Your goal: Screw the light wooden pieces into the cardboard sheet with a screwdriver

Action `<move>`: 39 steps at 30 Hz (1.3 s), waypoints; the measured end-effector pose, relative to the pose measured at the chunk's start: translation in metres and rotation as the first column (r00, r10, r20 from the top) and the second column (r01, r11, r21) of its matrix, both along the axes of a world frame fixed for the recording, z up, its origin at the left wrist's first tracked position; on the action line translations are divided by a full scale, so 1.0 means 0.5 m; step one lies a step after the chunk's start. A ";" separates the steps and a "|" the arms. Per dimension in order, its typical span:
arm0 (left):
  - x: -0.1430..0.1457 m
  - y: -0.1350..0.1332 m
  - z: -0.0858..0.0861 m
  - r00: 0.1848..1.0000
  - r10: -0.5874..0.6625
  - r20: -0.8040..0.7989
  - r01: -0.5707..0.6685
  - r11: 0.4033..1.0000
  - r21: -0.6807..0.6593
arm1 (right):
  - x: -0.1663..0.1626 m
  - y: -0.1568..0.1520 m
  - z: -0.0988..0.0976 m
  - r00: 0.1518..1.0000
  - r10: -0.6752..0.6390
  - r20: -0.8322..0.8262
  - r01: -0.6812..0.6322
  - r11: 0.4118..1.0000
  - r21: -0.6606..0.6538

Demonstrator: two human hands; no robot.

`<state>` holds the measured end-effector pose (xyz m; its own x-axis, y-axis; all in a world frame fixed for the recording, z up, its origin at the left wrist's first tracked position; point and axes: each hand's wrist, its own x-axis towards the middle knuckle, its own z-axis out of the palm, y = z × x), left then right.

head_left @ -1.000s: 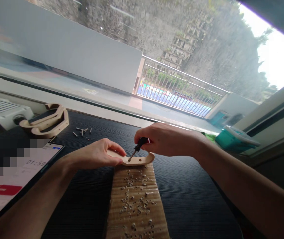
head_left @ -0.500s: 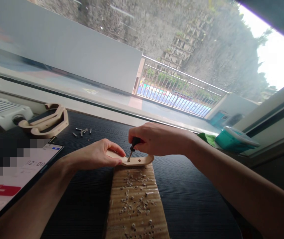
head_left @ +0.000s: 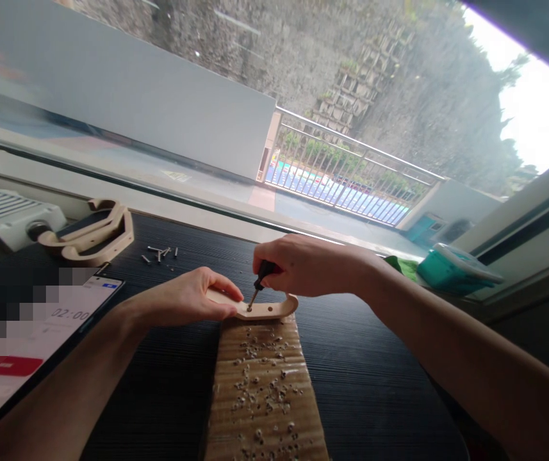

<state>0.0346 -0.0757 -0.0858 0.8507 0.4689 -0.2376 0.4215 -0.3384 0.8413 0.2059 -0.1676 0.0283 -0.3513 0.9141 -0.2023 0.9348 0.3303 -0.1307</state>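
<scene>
My right hand (head_left: pixel 286 264) is closed around the black handle of a screwdriver (head_left: pixel 255 292). Its tip meets a screw (head_left: pixel 249 309) set in a hole of a pale wooden hook (head_left: pixel 278 310). With fingers and thumb, my left hand (head_left: pixel 202 294) grips the hook's left end and hides part of it. The hook lies across the far end of a brown board (head_left: pixel 264 384) that is pitted with many small holes. Another hole in the hook, right of the screw, is bare.
Several loose screws (head_left: pixel 159 251) lie on the dark table (head_left: pixel 370 384). Beyond the phone (head_left: pixel 77 314) are more wooden hooks (head_left: pixel 96 240) beside a white radiator (head_left: pixel 9 211). A teal box (head_left: pixel 459 269) and green cloth (head_left: pixel 401 266) sit by the window at right.
The screwdriver handle and my right hand have tipped slightly to the right, the tip staying at the screw. My left hand and the hook hold still.
</scene>
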 end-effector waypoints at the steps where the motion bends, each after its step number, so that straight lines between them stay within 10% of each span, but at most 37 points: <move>1: 0.001 0.000 -0.001 1.000 0.000 0.000 0.000 1.000 0.001 | 0.000 0.001 0.000 1.000 -0.006 0.003 0.006 1.000 -0.004; 39: -0.001 -0.003 0.006 1.000 -0.001 0.003 0.001 1.000 -0.007 | 0.001 -0.012 0.016 1.000 -0.002 0.001 0.002 0.999 0.044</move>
